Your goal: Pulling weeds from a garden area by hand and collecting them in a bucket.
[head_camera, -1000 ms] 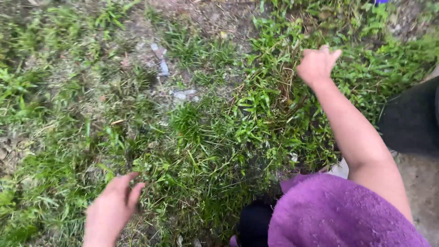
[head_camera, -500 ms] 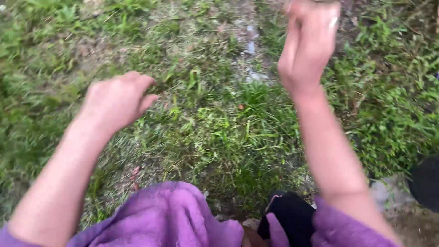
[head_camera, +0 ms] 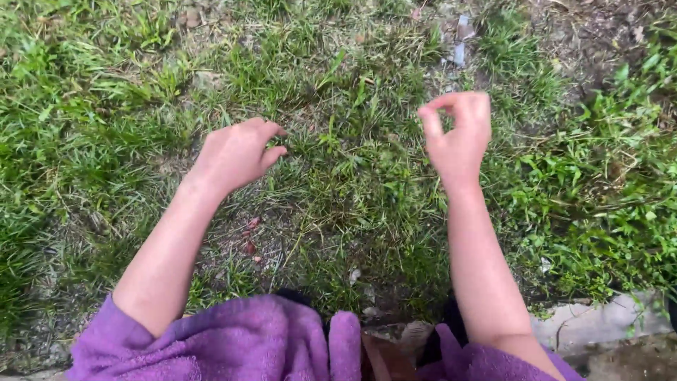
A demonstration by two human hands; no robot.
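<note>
Thick green grass (head_camera: 84, 141) fills the ground from nine o'clock up to twelve o'clock. Some spots of it look dry and thin.

The left hand (head_camera: 236, 154) is at about ten o'clock from the middle of the view. Its fingers are curled in a loose way and they point down at the grass. The fingertips (head_camera: 271, 131) are right by the blades, but it is too hard to tell if they touch or pinch any. The bare left arm goes down to a purple fuzzy sleeve (head_camera: 233, 346) at seven o'clock.

Small reddish bits (head_camera: 250, 236) lie on a bare patch of dirt, just beside the left arm.

The right hand (head_camera: 457, 134) is at about one o'clock. It is lifted up over the grass. The thumb and first finger meet in a pinch and the other fingers are bent in. It is too small to see if anything is in the pinch.

Little pale stones (head_camera: 460, 42) lie at twelve o'clock, above the right hand.

Leafy weeds (head_camera: 599, 190) grow at three o'clock. A gray stone edge (head_camera: 599, 321) sits at five o'clock.
</note>
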